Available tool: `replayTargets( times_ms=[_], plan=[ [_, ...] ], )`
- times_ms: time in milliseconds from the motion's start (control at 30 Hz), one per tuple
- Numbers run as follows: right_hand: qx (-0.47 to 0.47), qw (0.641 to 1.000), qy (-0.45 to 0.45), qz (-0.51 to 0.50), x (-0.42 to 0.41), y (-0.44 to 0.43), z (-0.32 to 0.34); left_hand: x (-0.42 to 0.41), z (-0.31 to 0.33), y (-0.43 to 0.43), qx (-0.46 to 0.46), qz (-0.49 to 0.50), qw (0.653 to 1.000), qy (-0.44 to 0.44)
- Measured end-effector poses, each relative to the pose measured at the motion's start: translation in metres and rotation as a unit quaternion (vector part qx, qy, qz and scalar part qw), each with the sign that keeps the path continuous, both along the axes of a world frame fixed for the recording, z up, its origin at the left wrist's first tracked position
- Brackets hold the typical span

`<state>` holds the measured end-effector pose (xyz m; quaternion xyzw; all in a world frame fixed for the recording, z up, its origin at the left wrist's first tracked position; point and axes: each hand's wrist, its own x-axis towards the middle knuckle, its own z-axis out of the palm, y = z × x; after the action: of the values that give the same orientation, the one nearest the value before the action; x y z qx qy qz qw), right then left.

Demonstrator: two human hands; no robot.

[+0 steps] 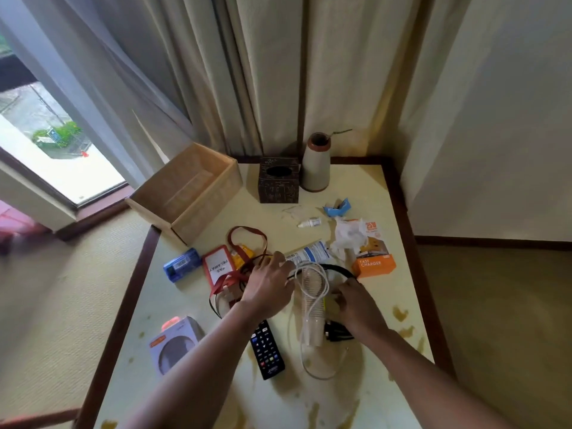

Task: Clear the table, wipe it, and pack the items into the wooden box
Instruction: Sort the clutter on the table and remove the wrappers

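The empty wooden box (188, 193) sits at the table's far left corner, hanging partly over the edge. My left hand (269, 286) reaches over the clutter at mid-table, its fingers curled on a white cable (312, 277) that loops over a stack of clear plastic cups (312, 317). My right hand (356, 305) lies beside the cups, fingers bent over a black cable (339, 270) and a small yellowish item. A red badge holder (218, 267) with its lanyard, a blue device (182, 264), a remote (267, 351) and a white tube (309, 253) lie around them.
At the back stand a dark tissue box (278, 181) and a grey vase (315, 164). An orange charger box (376, 258), crumpled plastic, a dropper bottle (309, 223) and a blue wrapper lie to the right; a round-windowed package (173, 346) is front left. Brown stains (400, 314) mark the yellow tabletop (365, 394).
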<state>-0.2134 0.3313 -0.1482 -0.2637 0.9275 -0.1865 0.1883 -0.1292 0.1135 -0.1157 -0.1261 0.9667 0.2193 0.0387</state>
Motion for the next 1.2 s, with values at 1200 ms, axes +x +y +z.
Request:
replayTargets(
  times_ms=[1200],
  plan=[
    [-0.202,0.969,0.143,-0.016,-0.144,-0.044,0.055,-0.19,-0.001,-0.036,-0.028,0.005,0.999,0.029]
  ],
)
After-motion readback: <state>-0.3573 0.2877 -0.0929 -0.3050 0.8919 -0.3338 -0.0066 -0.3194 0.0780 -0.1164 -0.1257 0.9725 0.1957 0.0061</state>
